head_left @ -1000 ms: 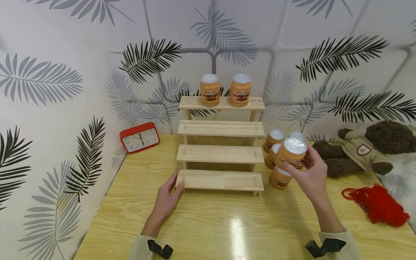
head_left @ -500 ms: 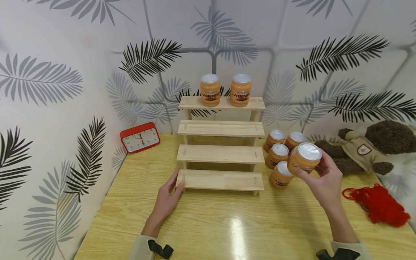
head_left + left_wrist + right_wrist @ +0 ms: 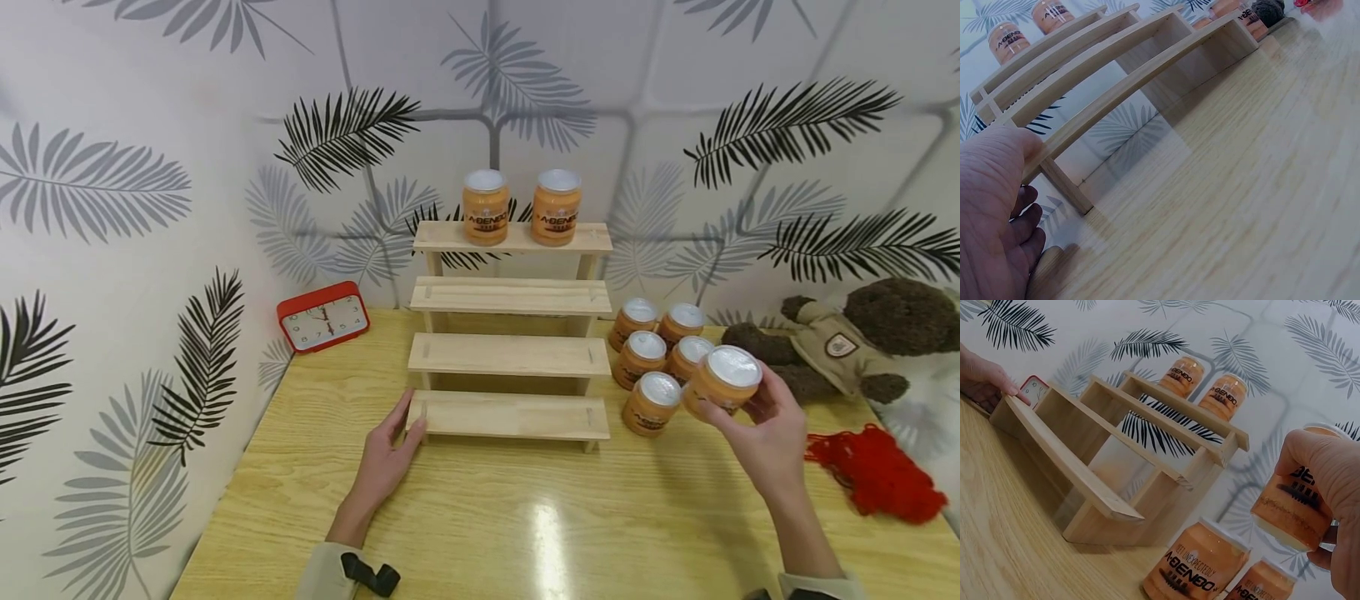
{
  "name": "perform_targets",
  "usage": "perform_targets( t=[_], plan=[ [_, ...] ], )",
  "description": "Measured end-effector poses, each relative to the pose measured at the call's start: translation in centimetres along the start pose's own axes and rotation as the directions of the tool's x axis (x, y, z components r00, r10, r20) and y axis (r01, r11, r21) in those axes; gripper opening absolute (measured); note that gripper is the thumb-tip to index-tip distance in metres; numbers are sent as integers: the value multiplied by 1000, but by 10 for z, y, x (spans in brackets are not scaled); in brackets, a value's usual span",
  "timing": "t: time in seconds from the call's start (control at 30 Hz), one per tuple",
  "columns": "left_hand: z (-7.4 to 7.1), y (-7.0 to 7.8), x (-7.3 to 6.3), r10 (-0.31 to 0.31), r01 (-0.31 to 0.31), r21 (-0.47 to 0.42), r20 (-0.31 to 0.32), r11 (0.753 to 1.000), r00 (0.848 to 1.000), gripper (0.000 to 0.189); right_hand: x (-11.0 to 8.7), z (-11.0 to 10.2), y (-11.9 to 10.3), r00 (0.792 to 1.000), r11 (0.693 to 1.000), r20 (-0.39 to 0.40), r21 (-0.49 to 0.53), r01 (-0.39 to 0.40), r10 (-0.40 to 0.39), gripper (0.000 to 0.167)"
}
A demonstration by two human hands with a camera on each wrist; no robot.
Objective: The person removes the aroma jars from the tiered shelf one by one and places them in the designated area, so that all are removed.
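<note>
In the head view my right hand (image 3: 768, 429) grips an orange can (image 3: 723, 385) with a silver top, thumb on the near side. The can is held slightly tilted above the table, right of a group of several like cans (image 3: 651, 404). The right wrist view shows the held can (image 3: 1291, 509) close up, its far side hidden. My left hand (image 3: 386, 462) holds the left end of the lowest step of a wooden tiered shelf (image 3: 510, 417). In the left wrist view the thumb of that hand (image 3: 991, 187) lies over the step's end. Two cans (image 3: 485, 208) stand upright on the top step.
A red clock (image 3: 324, 318) sits on the table left of the shelf. At the right lie a brown teddy bear (image 3: 847, 342) and a heap of red yarn (image 3: 877, 475). A leaf-patterned wall (image 3: 645, 67) rises behind the wooden table (image 3: 480, 517).
My right hand has moved right and toward me with the can, away from above the grouped cans, more of which now show. The left hand and shelf have stayed in place.
</note>
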State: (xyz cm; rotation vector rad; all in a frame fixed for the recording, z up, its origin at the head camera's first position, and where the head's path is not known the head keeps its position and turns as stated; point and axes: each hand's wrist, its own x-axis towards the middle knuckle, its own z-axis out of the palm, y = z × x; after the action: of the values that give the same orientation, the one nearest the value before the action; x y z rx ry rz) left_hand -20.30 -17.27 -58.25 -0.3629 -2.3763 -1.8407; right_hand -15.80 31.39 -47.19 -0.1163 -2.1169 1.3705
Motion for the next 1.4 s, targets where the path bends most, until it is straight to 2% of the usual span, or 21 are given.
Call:
perform_targets(
  t=[0.17, 0.6, 0.93, 1.17, 1.4],
  plan=[
    [-1, 2, -1, 5, -5, -2, 10, 1000, 1000, 64, -3, 0, 11, 1000, 1000, -6, 9, -25, 26, 78],
    [0, 4, 0, -9, 9, 2, 13, 1000, 1000, 64, -9, 3, 51, 998, 999, -51, 42, -32, 34, 74],
    [0, 5, 0, -16, 16, 14, 6, 1000, 1000, 63, -11, 10, 81, 990, 991, -41, 34, -132, 133, 73],
    [0, 5, 1, -18, 17, 15, 11, 1000, 1000, 63, -10, 18, 97, 980, 982, -62, 19, -186, 187, 73],
    [-1, 5, 1, -17, 17, 16, 10, 1000, 1000, 64, -11, 19, 102, 987, 989, -60, 17, -150, 150, 72]
  ],
)
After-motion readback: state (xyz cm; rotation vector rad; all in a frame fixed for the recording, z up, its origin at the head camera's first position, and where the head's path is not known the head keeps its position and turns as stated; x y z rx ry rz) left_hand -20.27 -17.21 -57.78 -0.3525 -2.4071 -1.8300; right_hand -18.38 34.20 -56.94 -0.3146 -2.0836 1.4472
